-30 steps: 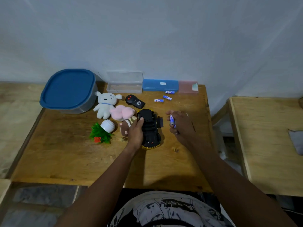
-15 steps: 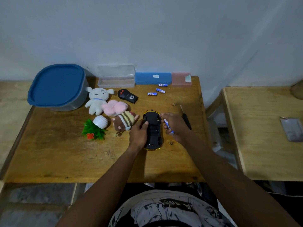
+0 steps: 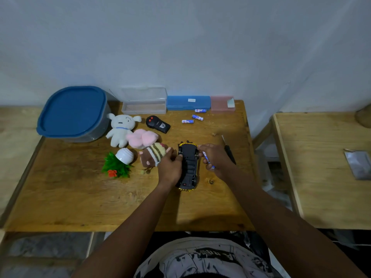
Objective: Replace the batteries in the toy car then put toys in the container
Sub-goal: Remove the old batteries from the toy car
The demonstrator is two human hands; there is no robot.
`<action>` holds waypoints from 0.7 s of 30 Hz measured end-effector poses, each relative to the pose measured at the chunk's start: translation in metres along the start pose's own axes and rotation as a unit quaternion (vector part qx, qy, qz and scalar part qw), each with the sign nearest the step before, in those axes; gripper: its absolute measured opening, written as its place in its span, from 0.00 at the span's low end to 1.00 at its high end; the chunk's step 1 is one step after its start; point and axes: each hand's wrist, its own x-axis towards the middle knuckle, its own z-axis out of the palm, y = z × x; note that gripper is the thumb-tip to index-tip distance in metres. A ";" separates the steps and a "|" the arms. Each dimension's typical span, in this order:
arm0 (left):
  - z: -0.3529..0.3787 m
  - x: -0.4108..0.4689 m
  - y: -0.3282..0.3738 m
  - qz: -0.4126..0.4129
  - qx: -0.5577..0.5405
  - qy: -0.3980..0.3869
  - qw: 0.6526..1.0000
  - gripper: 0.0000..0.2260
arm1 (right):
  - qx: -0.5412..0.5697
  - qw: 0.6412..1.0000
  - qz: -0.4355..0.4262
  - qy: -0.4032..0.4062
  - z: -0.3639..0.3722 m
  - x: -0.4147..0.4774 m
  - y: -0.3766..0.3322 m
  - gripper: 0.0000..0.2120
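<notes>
Head view: one toy car, both our hands on it.

Our left hand (image 3: 170,167) grips the upturned toy car (image 3: 188,165) on the table (image 3: 60,197); our right hand (image 3: 215,159) pinches batteries (image 3: 206,158), number unclear. Beyond the right hand lie three loose batteries (image 3: 197,117). Left of the left hand: three plush toys (image 3: 120,129), one lidded container (image 3: 73,113).

Toy car (image 3: 189,165) left side behind the left hand (image 3: 170,167).

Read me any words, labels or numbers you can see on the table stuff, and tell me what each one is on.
None can be read.
Batteries: printed wrap, too small.
Remote control: white logo, blurred.
Blue case: white sticker, illegible.
Shirt: print, unreadable.
</notes>
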 end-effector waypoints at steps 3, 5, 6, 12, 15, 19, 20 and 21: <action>-0.006 0.004 0.007 0.018 0.004 0.005 1.000 0.22 | -0.003 1.000 0.001 -0.002 0.002 0.004 -0.004 0.06; -0.010 0.009 0.014 0.033 0.001 0.007 0.999 0.22 | -0.008 1.000 -0.001 0.001 0.005 0.008 -0.007 0.06; -0.011 0.011 0.017 0.042 -0.001 0.004 0.999 0.22 | -0.010 1.000 -0.005 0.001 0.005 0.011 -0.007 0.06; -0.019 0.051 0.045 0.104 0.035 -0.023 0.994 0.21 | 0.012 1.000 -0.020 -0.003 0.008 0.027 -0.026 0.05; -0.020 0.071 0.062 0.116 0.042 -0.028 0.992 0.19 | 0.034 0.999 0.004 -0.011 0.008 0.033 -0.041 0.06; -0.014 0.092 0.075 0.128 0.060 -0.038 0.989 0.16 | 0.090 0.995 0.036 -0.019 0.007 0.049 -0.055 0.07; -0.013 0.095 0.078 0.130 0.061 -0.041 0.989 0.15 | 0.103 0.993 0.046 -0.020 0.006 0.053 -0.057 0.06; -0.012 0.098 0.080 0.131 0.062 -0.043 0.989 0.15 | 0.110 0.992 0.057 -0.023 0.005 0.056 -0.059 0.06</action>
